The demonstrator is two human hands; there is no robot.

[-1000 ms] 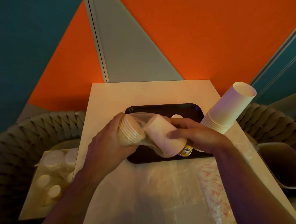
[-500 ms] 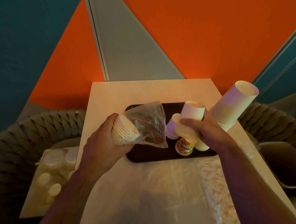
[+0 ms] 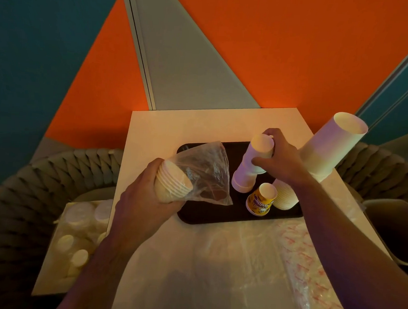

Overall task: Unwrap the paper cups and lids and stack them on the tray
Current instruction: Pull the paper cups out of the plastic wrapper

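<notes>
A dark tray (image 3: 218, 218) lies on the pale table (image 3: 176, 126). My left hand (image 3: 143, 198) grips a short stack of small paper cups (image 3: 172, 184) still inside a clear plastic wrapper (image 3: 206, 171), held over the tray's left end. My right hand (image 3: 281, 159) holds the top of a stack of small white cups (image 3: 250, 164) that stands on the tray. Beside it stand a yellow printed cup (image 3: 261, 200) and another stack of pale cups (image 3: 285, 195). A tall stack of large white cups (image 3: 330, 147) leans at the tray's right.
Loose plastic wrapping (image 3: 239, 264) covers the near table, with a red-printed sleeve (image 3: 310, 268) on the right. A box of white lids (image 3: 79, 230) sits low at the left. Woven chairs (image 3: 41, 180) flank the table; a bin (image 3: 399, 228) is at the right.
My right hand pulled several cups out of the wrapper, carried them right and set them onto the white stack on the tray. My left hand kept the wrapped cups.
</notes>
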